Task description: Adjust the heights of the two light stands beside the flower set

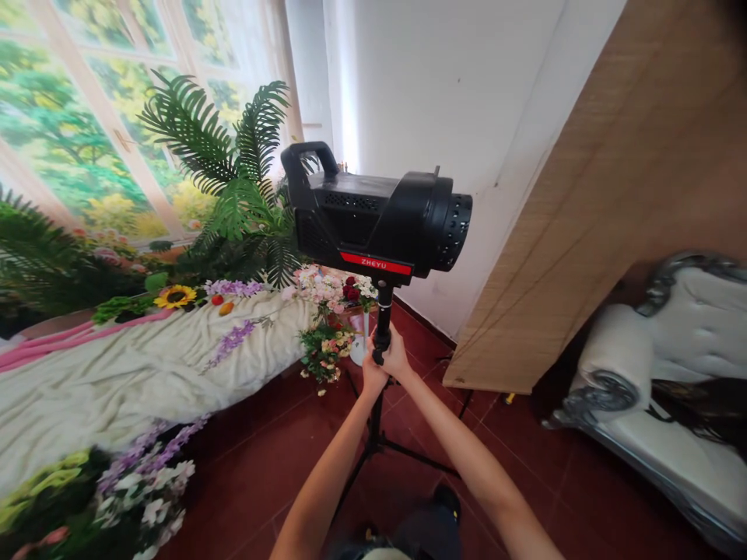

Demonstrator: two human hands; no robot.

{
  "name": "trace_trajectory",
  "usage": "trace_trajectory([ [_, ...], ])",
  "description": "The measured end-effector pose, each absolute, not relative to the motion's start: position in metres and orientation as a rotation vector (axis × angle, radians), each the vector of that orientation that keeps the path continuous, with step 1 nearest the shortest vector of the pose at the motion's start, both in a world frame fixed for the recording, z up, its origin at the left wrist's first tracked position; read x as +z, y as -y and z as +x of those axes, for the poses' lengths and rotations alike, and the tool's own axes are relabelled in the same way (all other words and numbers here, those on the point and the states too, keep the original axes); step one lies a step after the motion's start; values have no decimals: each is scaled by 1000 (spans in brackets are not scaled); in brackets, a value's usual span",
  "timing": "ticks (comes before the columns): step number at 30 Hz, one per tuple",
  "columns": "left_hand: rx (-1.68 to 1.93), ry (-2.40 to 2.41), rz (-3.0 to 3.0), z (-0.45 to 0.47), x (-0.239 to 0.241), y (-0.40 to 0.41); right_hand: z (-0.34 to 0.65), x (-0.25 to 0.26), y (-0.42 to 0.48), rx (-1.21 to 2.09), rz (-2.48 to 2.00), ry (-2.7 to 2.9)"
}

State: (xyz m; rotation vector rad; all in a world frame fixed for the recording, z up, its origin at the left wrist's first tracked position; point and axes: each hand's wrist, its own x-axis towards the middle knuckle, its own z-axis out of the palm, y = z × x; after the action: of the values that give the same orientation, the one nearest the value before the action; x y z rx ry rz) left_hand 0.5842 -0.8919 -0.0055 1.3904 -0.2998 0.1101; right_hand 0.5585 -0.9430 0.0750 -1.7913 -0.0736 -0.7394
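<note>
A black studio light (362, 218) with a red "ZHEYU" label and a top handle sits on a black light stand (377, 420), its perforated front ring facing right. Both my hands are closed around the upper part of the stand, just under the light. My left hand (373, 372) grips the pole from the left, and my right hand (398, 356) wraps it from the right at about the same height. A black clamp knob shows between them. Some of the fingers are hidden behind the pole. The stand's legs spread out on the floor below.
Left of the stand is a surface draped in cream cloth (175, 373), bearing a sunflower (175, 296) and purple flowers. Palm leaves (233, 155) rise behind. A bamboo blind (542, 218) hangs at right, beside a tufted white sofa (618, 365). Red tiles (280, 467) cover the floor.
</note>
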Motion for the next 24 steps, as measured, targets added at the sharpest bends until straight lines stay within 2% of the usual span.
trace_trajectory([
  [5, 78, 335, 1416, 583, -2, 891, 559, 105, 942, -766, -1769, 102],
  [15, -80, 281, 1445, 577, -4, 890, 579, 202, 946, -933, -1660, 279],
  [19, -53, 316, 1452, 578, -2, 889, 578, 207, 946, -928, -1686, 297],
  [24, -133, 331, 1470, 582, -3, 888, 574, 183, 944, -896, -1702, 213],
])
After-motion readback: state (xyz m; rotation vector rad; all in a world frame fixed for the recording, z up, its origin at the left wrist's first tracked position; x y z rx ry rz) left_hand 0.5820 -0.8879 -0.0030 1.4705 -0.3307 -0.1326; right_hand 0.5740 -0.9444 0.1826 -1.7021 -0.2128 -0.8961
